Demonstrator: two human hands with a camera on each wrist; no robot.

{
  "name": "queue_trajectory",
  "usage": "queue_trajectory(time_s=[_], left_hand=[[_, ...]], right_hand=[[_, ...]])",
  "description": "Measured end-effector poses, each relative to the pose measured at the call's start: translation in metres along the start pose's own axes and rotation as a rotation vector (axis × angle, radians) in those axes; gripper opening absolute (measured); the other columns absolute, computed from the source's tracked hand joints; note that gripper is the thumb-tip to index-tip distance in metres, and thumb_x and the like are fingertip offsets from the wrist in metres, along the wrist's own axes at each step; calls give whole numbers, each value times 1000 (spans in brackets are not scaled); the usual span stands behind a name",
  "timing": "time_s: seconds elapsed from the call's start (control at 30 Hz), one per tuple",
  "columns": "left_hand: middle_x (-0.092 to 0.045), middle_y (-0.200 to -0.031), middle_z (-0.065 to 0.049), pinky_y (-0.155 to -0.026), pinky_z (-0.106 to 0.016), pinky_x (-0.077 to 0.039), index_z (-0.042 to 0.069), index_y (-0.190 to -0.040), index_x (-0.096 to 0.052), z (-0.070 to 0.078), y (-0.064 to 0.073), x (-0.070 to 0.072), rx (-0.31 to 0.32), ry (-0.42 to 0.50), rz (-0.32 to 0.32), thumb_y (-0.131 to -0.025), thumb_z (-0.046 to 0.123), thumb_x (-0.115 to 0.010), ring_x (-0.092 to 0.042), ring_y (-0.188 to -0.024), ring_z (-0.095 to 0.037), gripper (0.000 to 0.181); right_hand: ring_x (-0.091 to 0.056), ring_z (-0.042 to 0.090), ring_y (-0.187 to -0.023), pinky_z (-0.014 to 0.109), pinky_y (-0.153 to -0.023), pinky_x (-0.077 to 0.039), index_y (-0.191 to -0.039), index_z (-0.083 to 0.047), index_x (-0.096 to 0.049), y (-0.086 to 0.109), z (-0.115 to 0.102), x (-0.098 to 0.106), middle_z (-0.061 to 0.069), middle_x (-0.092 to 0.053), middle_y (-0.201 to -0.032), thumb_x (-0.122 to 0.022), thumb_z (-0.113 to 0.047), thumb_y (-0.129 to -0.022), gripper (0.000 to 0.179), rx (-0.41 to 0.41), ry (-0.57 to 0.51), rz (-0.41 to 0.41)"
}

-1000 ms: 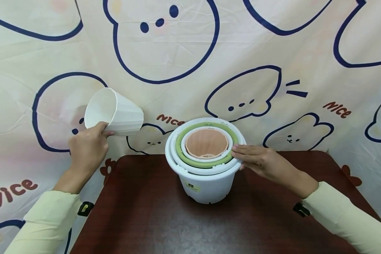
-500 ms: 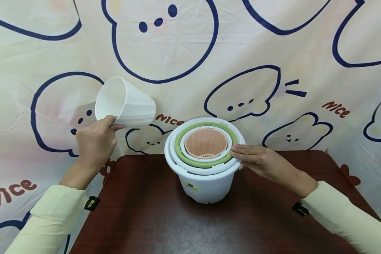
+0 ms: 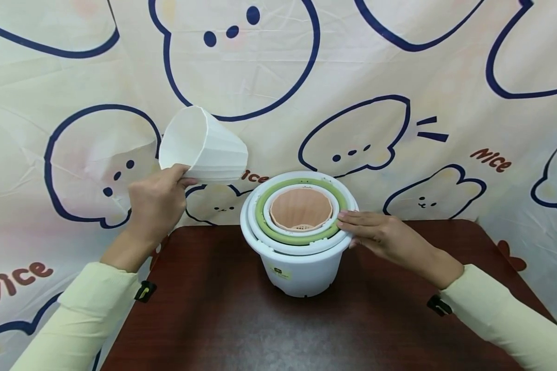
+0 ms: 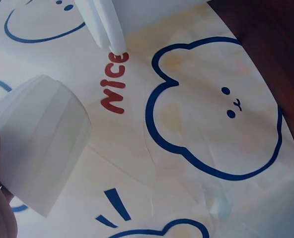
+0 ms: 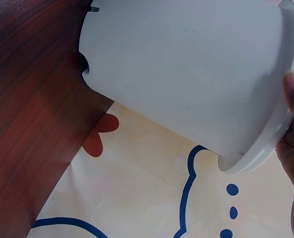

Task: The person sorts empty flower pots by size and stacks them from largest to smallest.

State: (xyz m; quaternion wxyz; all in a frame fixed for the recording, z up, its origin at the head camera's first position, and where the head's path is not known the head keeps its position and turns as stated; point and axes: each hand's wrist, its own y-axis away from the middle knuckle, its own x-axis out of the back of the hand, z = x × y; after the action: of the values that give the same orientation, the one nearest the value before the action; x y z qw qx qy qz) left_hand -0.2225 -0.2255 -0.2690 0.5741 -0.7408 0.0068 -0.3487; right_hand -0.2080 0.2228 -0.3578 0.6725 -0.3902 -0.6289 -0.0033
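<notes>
My left hand [image 3: 158, 203] pinches the rim of a white faceted flowerpot [image 3: 223, 152], held tilted in the air with its mouth to the left and its base to the right. In the left wrist view the same flowerpot [image 4: 42, 144] shows its ribbed side. A stack of nested flowerpots [image 3: 301, 273] stands upright on the table: a large white one outside, then white, green and white rims, and a peach one [image 3: 301, 206] innermost. My right hand [image 3: 390, 234] holds the stack's right rim, fingers over the top and thumb against the outside [image 5: 182, 79].
The dark red-brown table [image 3: 204, 319] carries the stack near its far edge. Behind it hangs a cream cloth [image 3: 269, 139] with blue cartoon outlines. A small yellow label [image 3: 280, 272] is on the outer pot.
My left hand has moved to the right and slightly up with the white flowerpot, closer to the stack. My right hand and the stack have stayed in place.
</notes>
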Motion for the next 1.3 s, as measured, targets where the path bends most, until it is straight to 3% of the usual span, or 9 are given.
queue_trajectory(time_s=[0.3, 0.57, 0.87, 1.13, 1.3], left_hand=[[-77, -90, -25, -59, -48, -63, -7, -101, -71, 14, -12, -10, -63, 53, -29, -92, 3, -73, -76, -74, -41, 14], [-77, -85, -23, -59, -44, -63, -6, -100, -71, 29, -25, -20, -125, 85, -62, -92, 7, -74, -76, -70, -37, 15], [-78, -84, -18, -56, -38, -61, -2, -97, -73, 45, -27, -33, -170, 147, -113, -91, 4, -76, -77, -68, -31, 10], [-79, -92, -17, -72, -42, -65, -1, -102, -72, 58, -31, -38, -234, 211, -198, -87, 2, -79, -79, -81, -30, 17], [-80, -95, -15, -76, -42, -65, 0, -104, -73, 65, -29, -41, -274, 241, -249, -87, 1, -79, -79, -87, -28, 18]], right_hand=[[-64, 27, -130, 35, -100, -54, -137, -13, -67, -1, 0, 2, 7, -65, -141, -84, -12, -80, 60, -10, 10, -9], [-64, 27, -130, 29, -103, -50, -136, -13, -67, -2, 1, 1, 7, -65, -141, -84, -11, -80, 59, -8, -3, -5], [-64, 27, -130, 37, -100, -56, -136, -13, -67, 0, -2, 1, 7, -66, -141, -84, -11, -80, 58, -17, -4, -16], [-64, 27, -130, 30, -104, -50, -136, -14, -67, -1, -1, 2, 7, -65, -141, -84, -10, -80, 59, -13, -15, -11], [-64, 27, -130, 32, -102, -52, -137, -14, -67, -1, -1, 1, 7, -65, -141, -84, -9, -80, 59, -13, -22, -12]])
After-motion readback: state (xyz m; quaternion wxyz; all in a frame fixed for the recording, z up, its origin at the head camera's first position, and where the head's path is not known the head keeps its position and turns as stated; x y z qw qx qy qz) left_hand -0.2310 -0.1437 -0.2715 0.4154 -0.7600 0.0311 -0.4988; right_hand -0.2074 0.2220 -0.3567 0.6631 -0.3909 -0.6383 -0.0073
